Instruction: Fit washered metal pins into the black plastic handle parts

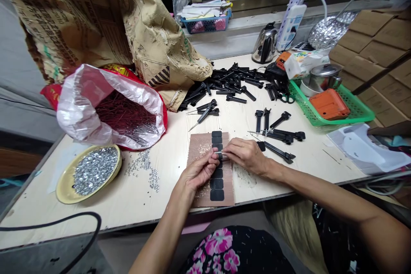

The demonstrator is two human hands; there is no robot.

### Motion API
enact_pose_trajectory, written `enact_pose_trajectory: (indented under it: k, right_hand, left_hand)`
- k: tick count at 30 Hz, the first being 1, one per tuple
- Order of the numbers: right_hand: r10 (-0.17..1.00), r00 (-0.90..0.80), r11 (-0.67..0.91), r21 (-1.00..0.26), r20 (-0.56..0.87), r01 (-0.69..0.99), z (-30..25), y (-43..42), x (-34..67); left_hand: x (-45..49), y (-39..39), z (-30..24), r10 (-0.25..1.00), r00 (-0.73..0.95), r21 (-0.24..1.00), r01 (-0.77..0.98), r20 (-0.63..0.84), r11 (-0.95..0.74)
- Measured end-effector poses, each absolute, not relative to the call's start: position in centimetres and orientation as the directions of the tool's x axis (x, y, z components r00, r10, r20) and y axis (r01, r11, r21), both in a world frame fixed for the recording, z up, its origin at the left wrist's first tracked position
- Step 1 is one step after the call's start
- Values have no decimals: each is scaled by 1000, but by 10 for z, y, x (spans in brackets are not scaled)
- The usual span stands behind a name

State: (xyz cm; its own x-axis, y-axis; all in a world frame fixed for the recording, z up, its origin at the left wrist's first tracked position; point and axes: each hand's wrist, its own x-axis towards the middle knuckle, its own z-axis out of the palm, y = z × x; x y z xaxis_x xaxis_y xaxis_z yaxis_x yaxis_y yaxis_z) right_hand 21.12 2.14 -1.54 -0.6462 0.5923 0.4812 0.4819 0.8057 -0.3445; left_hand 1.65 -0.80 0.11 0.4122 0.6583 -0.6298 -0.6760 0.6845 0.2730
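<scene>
My left hand (201, 171) and my right hand (245, 154) meet over a brown board (199, 145) that carries a row of black pads (217, 184). Both hands pinch a small thin metal piece (220, 153) between their fingertips, just above the pads. Several black plastic clips with metal pins (276, 135) lie to the right of my right hand. A heap of the same black clips (231, 79) lies further back. Loose small silver rings (144, 167) are scattered left of the board.
A yellow dish (64, 188) of silver rings sits front left. A plastic bag (80, 107) of metal pins and a brown paper sack (105, 17) stand behind it. A green basket (362, 113) with an orange tool, a kettle (265, 45) and cardboard boxes (375, 38) are at the right.
</scene>
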Motion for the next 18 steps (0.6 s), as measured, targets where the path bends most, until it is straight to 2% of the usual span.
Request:
enact_pose_trajectory:
  k: [3, 5, 8, 12, 15, 18]
  right_hand:
    - [478, -741, 870, -140, 472, 473, -16, 20, 218]
    - [458, -762, 875, -82, 458, 477, -16, 18, 219]
    - [535, -682, 824, -130, 499, 552, -17, 17, 218]
    - [593, -580, 784, -236, 559, 574, -19, 17, 216]
    - [498, -629, 840, -154, 597, 520, -20, 18, 223]
    - [369, -731, 899, -23, 574, 436, -19, 17, 231]
  left_hand:
    - [14, -7, 0, 629, 387, 343, -590, -674, 731]
    - [14, -6, 0, 640, 344, 418, -533, -687, 736]
    - [17, -3, 6, 672, 311, 446, -555, -673, 703]
    - [22, -3, 18, 661, 360, 338, -643, -659, 687]
    - [22, -5, 19, 628, 408, 314, -609, -663, 728]
    - [21, -8, 9, 639, 375, 435, -498, -672, 750]
